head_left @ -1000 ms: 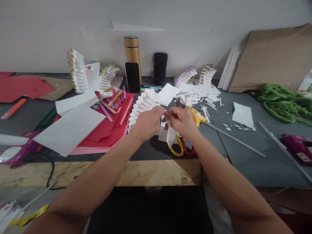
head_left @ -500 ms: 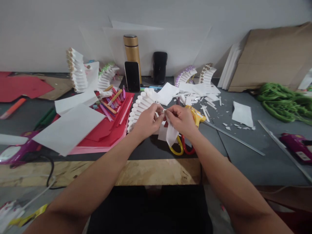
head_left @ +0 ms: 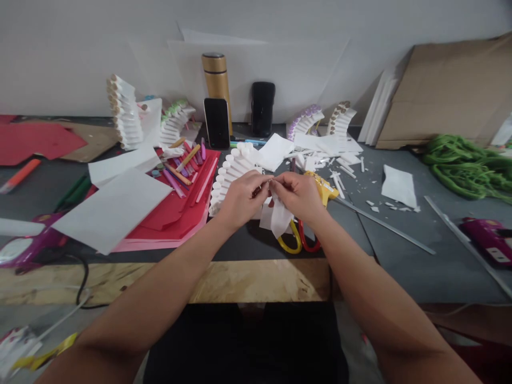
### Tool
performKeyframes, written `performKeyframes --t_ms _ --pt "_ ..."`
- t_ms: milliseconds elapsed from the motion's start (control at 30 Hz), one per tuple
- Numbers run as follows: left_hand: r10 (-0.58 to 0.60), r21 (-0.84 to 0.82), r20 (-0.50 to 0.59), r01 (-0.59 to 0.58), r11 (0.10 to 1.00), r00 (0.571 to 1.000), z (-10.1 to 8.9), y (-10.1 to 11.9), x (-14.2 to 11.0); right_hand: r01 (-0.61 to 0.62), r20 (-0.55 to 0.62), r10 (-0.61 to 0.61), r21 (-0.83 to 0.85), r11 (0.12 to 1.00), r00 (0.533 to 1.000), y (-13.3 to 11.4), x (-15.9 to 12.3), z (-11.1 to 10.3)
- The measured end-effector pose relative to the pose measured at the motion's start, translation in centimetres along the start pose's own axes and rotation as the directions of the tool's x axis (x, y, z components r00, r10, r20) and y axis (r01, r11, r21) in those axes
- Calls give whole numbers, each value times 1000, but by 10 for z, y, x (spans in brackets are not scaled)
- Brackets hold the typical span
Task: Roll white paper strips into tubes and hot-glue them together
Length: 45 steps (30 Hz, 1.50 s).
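Fingertip to fingertip, my two hands meet above the front of the table. My right hand (head_left: 298, 196) pinches a thin white piece of paper (head_left: 281, 218) that hangs down below its fingers. The fingers of my left hand (head_left: 245, 198) are pinched together at the paper's upper end; what exactly lies between them is too small to make out. Just behind my left hand stands a curved row of white paper rolls (head_left: 232, 170). Under my right hand lie scissors (head_left: 294, 240) with yellow and red handles, partly hidden. Beside that hand is a yellow glue gun (head_left: 323, 186).
Red paper sheets (head_left: 160, 216) with crayon-like sticks lie left, under white sheets (head_left: 116, 210). A phone (head_left: 217, 124) leans on a gold flask (head_left: 216, 80). White scraps (head_left: 308, 160), a metal ruler (head_left: 384, 226) and green yarn (head_left: 468, 165) are on the right.
My left fingers have closed in more over the paper's upper end, and the hanging paper has swung slightly. Otherwise both hands stay in nearly the same place.
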<state>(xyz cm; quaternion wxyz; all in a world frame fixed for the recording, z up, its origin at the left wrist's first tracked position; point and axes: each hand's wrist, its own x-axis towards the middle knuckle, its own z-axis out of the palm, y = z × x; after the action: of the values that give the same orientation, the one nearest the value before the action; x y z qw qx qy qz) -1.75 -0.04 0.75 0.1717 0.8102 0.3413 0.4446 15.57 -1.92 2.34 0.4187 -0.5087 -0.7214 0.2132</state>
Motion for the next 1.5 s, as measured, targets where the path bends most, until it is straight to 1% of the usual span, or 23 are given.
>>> performKeyframes --t_ms 100,167,233,300,333,367,400,433,467,500,533,600,667,767,867,967,1033,1133,1200,1233,1300,1400,1500 --pt "22 -4 -4 -22 1000 1000 0 -2 0 1 2 -1 -48 999 1000 0 0 -1" --pt "49 -8 -21 -49 999 999 0 -3 1 10 9 -10 -39 999 1000 -1 1 -2" --pt "72 -20 -40 -73 997 997 -1 -4 2 -6 19 5 28 1000 1000 -1 2 -2" --pt "63 -57 -60 -67 996 996 -1 -4 2 -110 21 108 194 975 994 -2 4 -1" --pt "46 -88 -71 -52 995 996 -1 -5 3 -201 39 199 312 928 979 -2 5 0" --pt "23 -126 -83 -33 992 996 -1 -5 3 -303 82 297 434 849 951 -2 5 0" --pt "-1 -168 -92 -14 986 996 -1 -5 4 -397 150 379 536 745 913 -2 6 0" --pt "-22 -212 -99 1 977 995 -1 -4 4 -471 228 428 608 639 875 -1 7 0" --pt "-42 -254 -101 15 967 994 0 -4 4 -519 298 443 652 553 845 -1 8 0" --pt "-62 -290 -99 31 956 993 0 -4 4 -547 355 432 675 496 829 0 8 0" --pt "-83 -321 -98 48 946 992 0 -3 5 -558 395 407 690 461 824 0 8 0" --pt "-125 -362 -95 82 928 988 0 -2 5 -563 437 363 706 429 823 1 7 -1" --pt "-164 -390 -91 116 913 982 0 -1 5 -571 456 350 711 409 818 1 6 -3" --pt "-236 -446 -67 182 876 969 -2 2 6 -569 448 364 733 374 817 -2 6 -5" --pt "-300 -501 -36 243 831 953 -2 2 6 -566 442 365 726 391 819 -4 6 -6" --pt "-321 -518 -29 260 815 947 -2 3 6 -547 409 371 700 459 834 -6 6 -4" --pt "-324 -524 -37 258 812 945 -2 3 5 -499 342 371 687 528 863 -6 6 -1" --pt "-341 -537 -38 269 800 939 0 3 5 -381 192 341 635 672 920 -4 5 3" --pt "-356 -549 -22 286 785 934 1 3 5 -315 100 317 577 754 943 -2 5 5" --pt "-364 -559 -14 295 775 931 1 3 5 -297 77 307 556 777 949 -1 5 5" --pt "-388 -585 -4 313 748 922 1 4 6 -285 81 291 563 776 953 0 4 5" --pt "-440 -638 4 341 690 898 0 5 8 -297 142 272 647 702 952 -2 4 5" --pt "-480 -677 13 361 641 877 0 5 9 -301 145 282 693 655 948 -5 3 5"
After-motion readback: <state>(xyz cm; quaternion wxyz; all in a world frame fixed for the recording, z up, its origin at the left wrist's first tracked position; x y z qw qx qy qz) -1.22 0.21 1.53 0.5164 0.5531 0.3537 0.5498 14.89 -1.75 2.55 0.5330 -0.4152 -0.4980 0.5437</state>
